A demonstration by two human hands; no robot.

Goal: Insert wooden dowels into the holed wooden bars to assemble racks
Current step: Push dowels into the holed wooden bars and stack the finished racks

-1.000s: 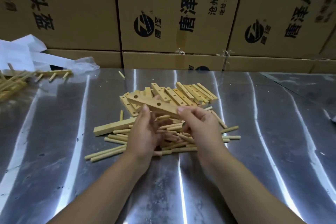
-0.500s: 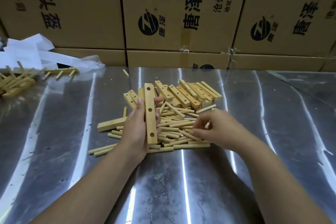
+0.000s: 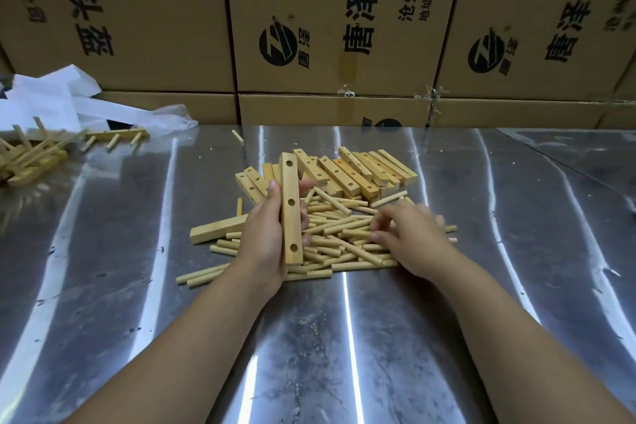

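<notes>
My left hand (image 3: 265, 237) grips a wooden bar (image 3: 290, 206) with three holes, held lengthwise and pointing away from me above the pile. A heap of loose dowels (image 3: 339, 234) lies on the metal table. My right hand (image 3: 409, 237) rests on the dowels with fingers curled, touching them; whether it pinches one I cannot tell. Behind the dowels lie several holed bars (image 3: 361, 170) side by side. One more bar (image 3: 216, 229) lies flat to the left of my left hand.
Assembled racks (image 3: 38, 151) with dowels sticking out lie at the far left by white plastic bags (image 3: 51, 100). Stacked cardboard boxes (image 3: 327, 21) wall off the back of the steel table (image 3: 344, 337). A single dowel (image 3: 237, 136) lies near the boxes.
My left hand turned the bar from crosswise to lengthwise and kept it alone. My right hand let go of it and dropped to the right onto the dowel heap.
</notes>
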